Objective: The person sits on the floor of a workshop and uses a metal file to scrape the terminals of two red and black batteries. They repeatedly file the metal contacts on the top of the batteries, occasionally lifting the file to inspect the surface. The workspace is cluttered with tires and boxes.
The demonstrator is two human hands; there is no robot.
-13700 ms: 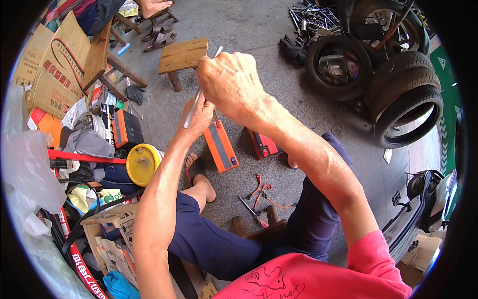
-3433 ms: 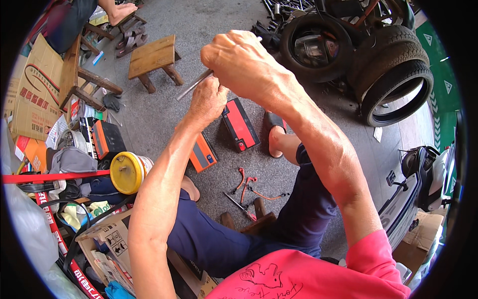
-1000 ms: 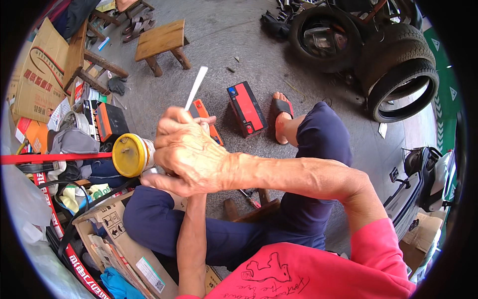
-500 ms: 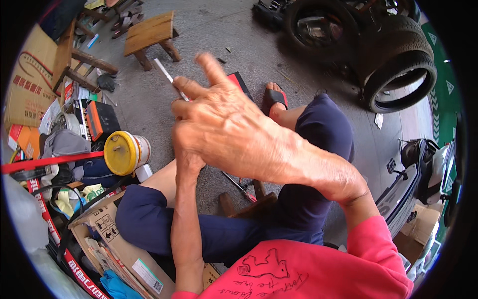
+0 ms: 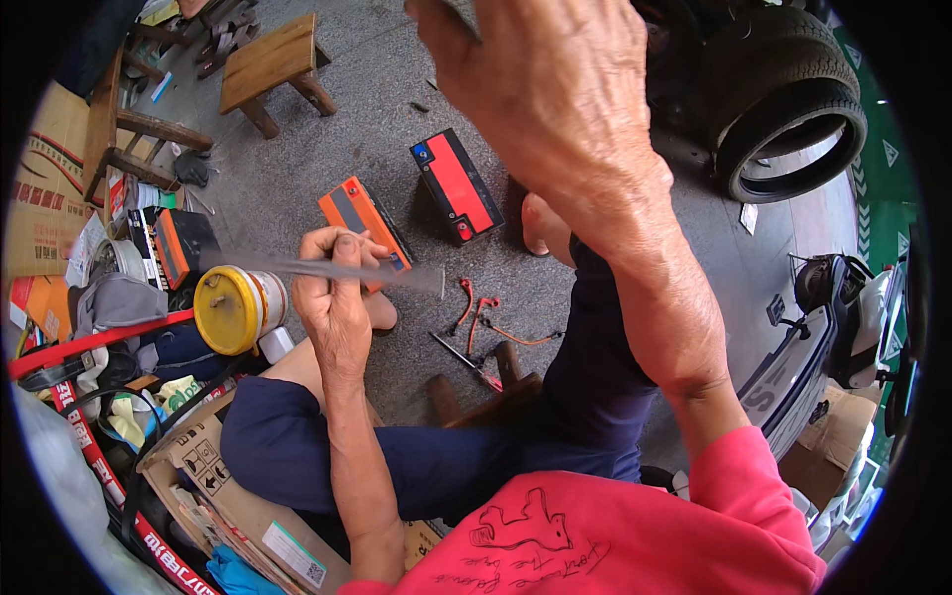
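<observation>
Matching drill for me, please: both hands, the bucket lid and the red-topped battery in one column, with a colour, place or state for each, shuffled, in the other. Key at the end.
Column one
1. Left hand
2. Right hand
3. Bucket lid
4. Red-topped battery

Column two
A. Yellow
B. Partly cut off by the picture's top edge
C. On the floor, just right of an orange-topped battery
D. Holding a thin, blurred strip

Pairs: 1-D, 2-B, 3-A, 4-C

Strip (image 5: 412, 276) greyish, perhaps, blurred; orange battery (image 5: 365, 222) grey-striped; red battery (image 5: 458, 186) black-edged.
</observation>
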